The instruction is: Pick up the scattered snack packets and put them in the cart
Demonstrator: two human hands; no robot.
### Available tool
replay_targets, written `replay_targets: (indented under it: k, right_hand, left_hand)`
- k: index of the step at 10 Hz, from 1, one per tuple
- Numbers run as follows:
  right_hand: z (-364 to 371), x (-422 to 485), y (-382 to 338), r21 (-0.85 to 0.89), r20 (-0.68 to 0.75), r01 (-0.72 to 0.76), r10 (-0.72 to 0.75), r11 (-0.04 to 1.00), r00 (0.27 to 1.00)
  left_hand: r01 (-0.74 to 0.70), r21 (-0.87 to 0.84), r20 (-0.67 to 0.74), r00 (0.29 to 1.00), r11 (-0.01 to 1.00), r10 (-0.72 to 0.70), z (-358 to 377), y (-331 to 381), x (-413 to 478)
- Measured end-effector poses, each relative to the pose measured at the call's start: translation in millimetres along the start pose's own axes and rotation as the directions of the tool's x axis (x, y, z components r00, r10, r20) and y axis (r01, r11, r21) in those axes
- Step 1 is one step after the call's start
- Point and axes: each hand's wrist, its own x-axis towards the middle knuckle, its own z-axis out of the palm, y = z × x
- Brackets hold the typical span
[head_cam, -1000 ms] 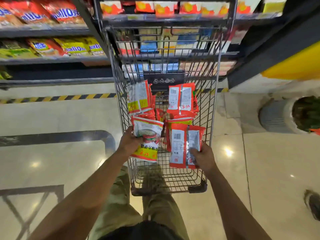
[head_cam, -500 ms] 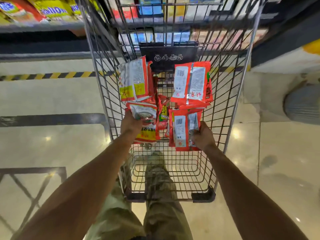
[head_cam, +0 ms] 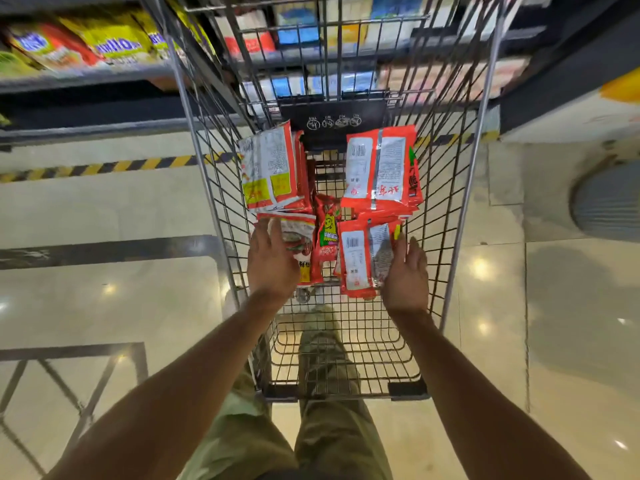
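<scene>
A wire shopping cart stands in front of me with several red snack packets piled inside. Two stacks lean at its far end, one on the left and one on the right. My left hand is inside the cart, fingers spread over a red and white packet that lies on the pile. My right hand is open, its palm against the right edge of a red packet with a barcode. Between the two lies a packet with a yellow face.
Store shelves with snack bags run along the far side behind the cart. Yellow and black tape marks the glossy tiled floor. A grey ribbed round object sits at the right. A black metal frame lies at the lower left.
Both hands carried a packet deeper into the cart and lowered it onto the pile. The fingers that gripped the packets have now spread apart. The view has moved closer to the cart.
</scene>
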Motion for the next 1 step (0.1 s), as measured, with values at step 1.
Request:
replay_targets:
  k: [1]
  right_hand:
    - [-20.3,-28.8,-5.3,-0.113,-0.015,0.135,-0.138,0.984,0.99]
  left_hand:
    - [-0.179,0.068,0.141,0.976,0.982,0.168,-29.8,9.4,-24.2]
